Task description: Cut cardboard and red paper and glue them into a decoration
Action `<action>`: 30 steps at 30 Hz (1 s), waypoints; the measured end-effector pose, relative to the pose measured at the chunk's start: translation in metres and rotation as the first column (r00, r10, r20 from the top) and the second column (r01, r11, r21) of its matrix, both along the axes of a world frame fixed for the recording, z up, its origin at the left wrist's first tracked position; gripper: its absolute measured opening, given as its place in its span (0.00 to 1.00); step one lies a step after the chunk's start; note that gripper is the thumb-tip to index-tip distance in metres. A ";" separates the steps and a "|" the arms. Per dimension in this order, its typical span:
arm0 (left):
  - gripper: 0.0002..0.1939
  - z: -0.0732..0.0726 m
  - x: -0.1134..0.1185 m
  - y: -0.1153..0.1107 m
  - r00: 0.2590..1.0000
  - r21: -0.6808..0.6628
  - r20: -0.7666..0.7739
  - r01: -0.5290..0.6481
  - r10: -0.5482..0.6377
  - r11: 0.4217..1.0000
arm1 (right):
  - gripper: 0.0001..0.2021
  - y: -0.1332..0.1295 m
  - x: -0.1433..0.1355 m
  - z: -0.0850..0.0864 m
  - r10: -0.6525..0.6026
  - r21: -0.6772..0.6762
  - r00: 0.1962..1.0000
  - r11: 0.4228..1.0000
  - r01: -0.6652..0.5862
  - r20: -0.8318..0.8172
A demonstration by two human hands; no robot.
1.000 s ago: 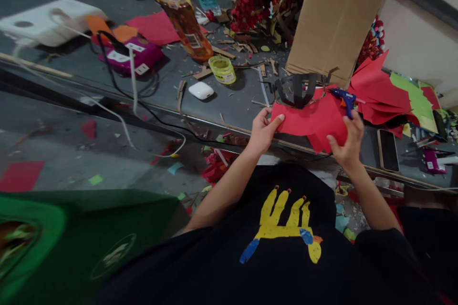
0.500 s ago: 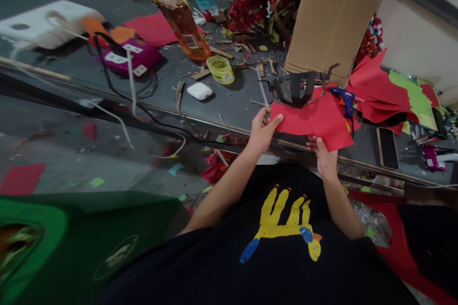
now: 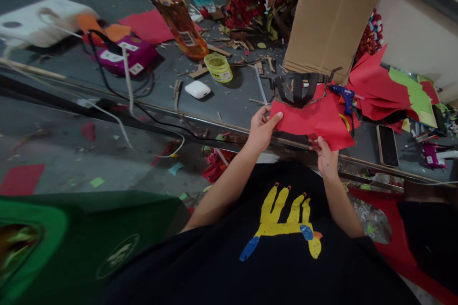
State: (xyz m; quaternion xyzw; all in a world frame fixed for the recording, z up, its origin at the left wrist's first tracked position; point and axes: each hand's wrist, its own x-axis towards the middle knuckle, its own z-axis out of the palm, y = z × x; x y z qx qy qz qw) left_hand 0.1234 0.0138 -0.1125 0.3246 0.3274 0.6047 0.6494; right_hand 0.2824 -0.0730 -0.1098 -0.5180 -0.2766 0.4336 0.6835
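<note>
A piece of red paper spans between my two hands at the table's front edge. My left hand pinches its left end, thumb on top. At the lower right edge, my right hand grips the paper, thumb on top and fingers partly beneath it. Just behind the paper stands a dark curved strip piece. A blue glue gun lies beyond the paper's right part, with a yellow roll partly covered by the paper.
On the table are a yellow-green jar, a white case, a bottle of brown liquid, a purple power strip with cables, a phone, more red sheets and a tall cardboard piece. A green bin stands lower left.
The view has shifted slightly. Both hands keep hold of the red paper, whose right part now bends a little differently, showing more of the yellow roll.
</note>
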 end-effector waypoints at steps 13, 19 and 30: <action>0.24 0.001 0.001 -0.001 0.998 0.027 0.019 -0.053 0.052 0.998 | 0.19 -0.015 -0.002 0.002 0.143 -0.113 0.982 0.985 -0.129 0.123; 0.22 -0.002 0.001 -0.002 0.999 0.059 -0.044 -0.022 0.025 0.998 | 0.21 -0.045 0.006 0.040 0.435 -0.248 0.569 0.892 -0.378 0.697; 0.22 0.001 -0.002 -0.003 0.995 0.081 -0.094 0.027 -0.019 0.996 | 0.36 0.021 -0.006 0.034 0.109 -0.305 -0.450 0.869 -0.391 0.887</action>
